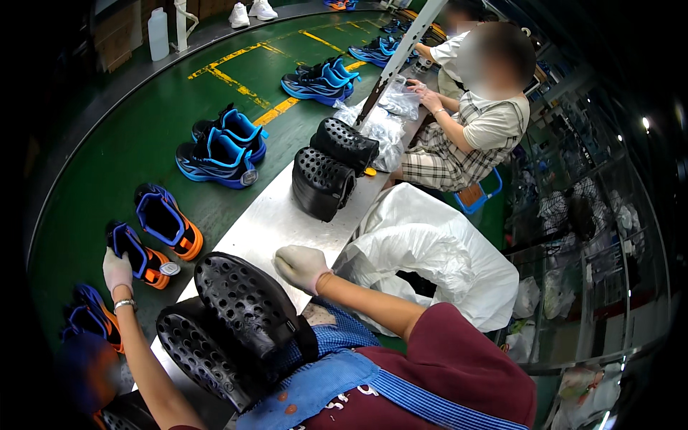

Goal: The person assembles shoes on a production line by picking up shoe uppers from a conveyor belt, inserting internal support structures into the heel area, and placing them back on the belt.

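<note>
On the green surface at the left, my gloved left hand [118, 272] is closed on the collar of a dark sneaker [136, 252] with blue lining and orange sole; a round pale tag hangs by its heel. Its similar mate [166, 221] stands just beyond. My gloved right hand [301, 267] is curled into a fist over the metal bench; whatever it may hold is hidden. Between my arms lies a pair of black, hole-dotted, shoe-shaped pieces [244, 304]. A second such pair [322, 183] sits farther up the bench.
Blue-and-black sneakers [218, 154] line the green surface ahead. The metal bench [261, 222] runs beside it, with clear plastic bags [387, 132] at its far end. A big white sack [459, 265] stands at my right. Beyond it, a co-worker [473, 136] sits near a slanted post [401, 57].
</note>
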{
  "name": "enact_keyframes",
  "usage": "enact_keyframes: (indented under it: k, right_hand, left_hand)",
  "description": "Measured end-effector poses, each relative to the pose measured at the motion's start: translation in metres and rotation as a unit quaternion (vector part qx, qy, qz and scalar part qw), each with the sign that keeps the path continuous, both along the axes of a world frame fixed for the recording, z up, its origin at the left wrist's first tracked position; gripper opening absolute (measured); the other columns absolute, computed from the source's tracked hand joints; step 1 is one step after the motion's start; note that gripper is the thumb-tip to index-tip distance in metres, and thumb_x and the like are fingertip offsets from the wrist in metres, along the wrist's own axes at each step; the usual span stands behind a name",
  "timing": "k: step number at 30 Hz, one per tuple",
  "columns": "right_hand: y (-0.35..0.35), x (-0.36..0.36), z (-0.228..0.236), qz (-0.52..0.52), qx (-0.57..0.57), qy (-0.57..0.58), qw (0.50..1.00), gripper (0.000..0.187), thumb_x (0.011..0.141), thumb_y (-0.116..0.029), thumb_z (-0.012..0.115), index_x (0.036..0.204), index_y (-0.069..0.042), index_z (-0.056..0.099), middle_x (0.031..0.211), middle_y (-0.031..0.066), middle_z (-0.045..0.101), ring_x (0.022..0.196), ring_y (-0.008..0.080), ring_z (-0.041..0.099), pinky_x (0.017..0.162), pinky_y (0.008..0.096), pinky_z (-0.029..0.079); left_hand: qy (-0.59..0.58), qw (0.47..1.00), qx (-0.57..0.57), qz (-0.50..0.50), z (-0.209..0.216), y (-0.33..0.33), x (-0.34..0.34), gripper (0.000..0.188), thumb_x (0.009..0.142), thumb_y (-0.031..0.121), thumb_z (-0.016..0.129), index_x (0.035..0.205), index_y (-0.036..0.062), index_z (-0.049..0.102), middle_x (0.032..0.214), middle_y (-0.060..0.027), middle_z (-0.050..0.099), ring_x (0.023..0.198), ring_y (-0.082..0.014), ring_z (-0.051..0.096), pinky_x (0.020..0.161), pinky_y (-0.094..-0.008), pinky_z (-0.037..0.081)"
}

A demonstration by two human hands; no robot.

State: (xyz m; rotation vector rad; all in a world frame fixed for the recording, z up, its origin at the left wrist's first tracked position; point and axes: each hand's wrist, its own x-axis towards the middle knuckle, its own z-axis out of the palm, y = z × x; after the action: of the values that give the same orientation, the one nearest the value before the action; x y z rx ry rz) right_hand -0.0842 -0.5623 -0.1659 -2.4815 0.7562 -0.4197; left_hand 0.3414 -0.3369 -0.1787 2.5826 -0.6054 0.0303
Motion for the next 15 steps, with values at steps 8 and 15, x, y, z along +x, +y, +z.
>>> enact_keyframes:
  k: [8,15]
  right_hand:
    - [-0.003,-0.002,-0.002,-0.001,0.013,0.016,1.000,0.022,0.092,-0.027,0.052,0.083,-0.009,0.061,0.081,0.0133,0.064,0.079,0.0339,0.063,0.069,0.0433,0.050]
    - [-0.005,-0.006,-0.006,0.005,0.015,-0.008,1.000,0.021,0.092,-0.026,0.052,0.083,-0.009,0.060,0.081,0.0131,0.063,0.080,0.0342,0.063,0.069,0.0436,0.050]
  left_hand:
    - [-0.183,0.983,-0.021,-0.016,0.065,0.003,-0.078,0.038,0.094,0.025,0.063,0.125,0.0048,0.058,0.112,-0.0158,0.060,0.103,-0.0343,0.060,0.087,-0.0392,0.049]
    - [-0.072,0.990,-0.017,-0.116,0.039,0.011,-0.124,0.035,0.090,0.030,0.068,0.108,0.0008,0.061,0.108,-0.0137,0.062,0.103,-0.0333,0.060,0.087,-0.0387,0.048]
